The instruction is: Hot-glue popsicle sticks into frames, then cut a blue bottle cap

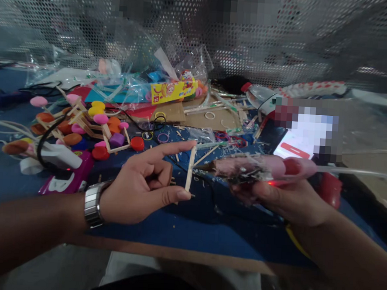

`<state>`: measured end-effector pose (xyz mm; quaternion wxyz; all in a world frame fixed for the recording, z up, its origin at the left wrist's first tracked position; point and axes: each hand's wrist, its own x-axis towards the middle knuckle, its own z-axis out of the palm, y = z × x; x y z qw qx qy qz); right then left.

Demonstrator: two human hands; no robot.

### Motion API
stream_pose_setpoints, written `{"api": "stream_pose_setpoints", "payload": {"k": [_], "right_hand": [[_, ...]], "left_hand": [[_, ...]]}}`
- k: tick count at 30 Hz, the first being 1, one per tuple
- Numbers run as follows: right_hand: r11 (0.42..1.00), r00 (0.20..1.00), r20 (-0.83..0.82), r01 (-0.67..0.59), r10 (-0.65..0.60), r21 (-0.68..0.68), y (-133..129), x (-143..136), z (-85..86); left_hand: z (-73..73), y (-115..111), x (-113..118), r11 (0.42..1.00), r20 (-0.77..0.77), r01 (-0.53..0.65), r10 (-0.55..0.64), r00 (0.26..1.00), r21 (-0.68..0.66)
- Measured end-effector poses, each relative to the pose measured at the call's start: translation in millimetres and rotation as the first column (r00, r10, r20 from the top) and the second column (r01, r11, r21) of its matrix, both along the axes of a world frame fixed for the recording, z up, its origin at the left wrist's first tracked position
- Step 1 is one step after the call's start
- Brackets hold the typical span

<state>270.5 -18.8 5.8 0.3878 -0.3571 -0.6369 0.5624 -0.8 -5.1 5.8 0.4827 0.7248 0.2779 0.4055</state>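
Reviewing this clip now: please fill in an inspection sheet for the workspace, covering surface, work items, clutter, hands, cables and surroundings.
Surface: blue tabletop, scattered with stick bits and glue strands.
Work items: wooden stick; pink glue gun, nozzle pointed at the stick, contact unclear.
Clutter: stick-and-disc pieces, purple device, yellow packet label, red-capped bottle, lit phone.
Hands: left hand pinches the stick between thumb and index finger; right hand grips the glue gun.
Cables: black cable arches beside the purple device.
Surroundings: perforated panel behind the table.
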Motion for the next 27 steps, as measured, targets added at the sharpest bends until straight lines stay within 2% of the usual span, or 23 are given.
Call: {"api": "stream_pose_setpoints", "payload": {"k": [4, 7, 12, 15, 19, 23, 25, 27], "right_hand": [[0.992, 0.973, 0.199, 0.122, -0.113, -0.034, 4.9, 0.3, -3.4], [0.976, 0.963, 0.197, 0.201, -0.183, -0.078, 3.8, 2.7, -4.4], [0.994, 0.998, -0.024, 0.059, -0.062, -0.092, -2.3, 2.2, 0.0], [0.996, 0.998, -0.067, 0.009, -0.015, -0.088, -3.7, 0.8, 1.3], [0.999, 0.999, -0.026, 0.029, -0.030, -0.025, -2.4, -2.0, 1.5], [0.994, 0.974, 0.209, 0.099, -0.086, -0.053, 2.2, -3.8, -0.1], [0.990, 0.982, 0.164, 0.108, -0.092, -0.092, 3.0, -1.8, -2.2], [0.986, 0.994, 0.005, 0.111, -0.112, -0.123, 1.6, 1.1, -4.0]], "left_hand": [[-2.8, -1.2, -0.8, 0.998, 0.035, 0.006, -0.004, 0.999, -0.062], [-4.5, -1.3, -0.5, 0.997, 0.039, -0.024, 0.027, 0.999, -0.071], [-2.7, -0.9, 0.5, 0.996, 0.018, -0.024, 0.026, 1.000, -0.084], [-0.8, -0.9, 1.5, 0.996, 0.028, -0.007, 0.010, 1.000, -0.085], [-0.5, -0.7, 2.3, 0.997, 0.039, 0.006, -0.003, 0.999, -0.078], [-0.8, 0.1, 1.7, 1.000, 0.035, -0.020, 0.021, 0.999, -0.021], [-0.5, 0.4, 1.6, 0.999, 0.029, -0.041, 0.042, 0.999, -0.026], [-0.4, 0.3, 1.7, 0.997, 0.029, -0.048, 0.049, 0.998, -0.054]]}}
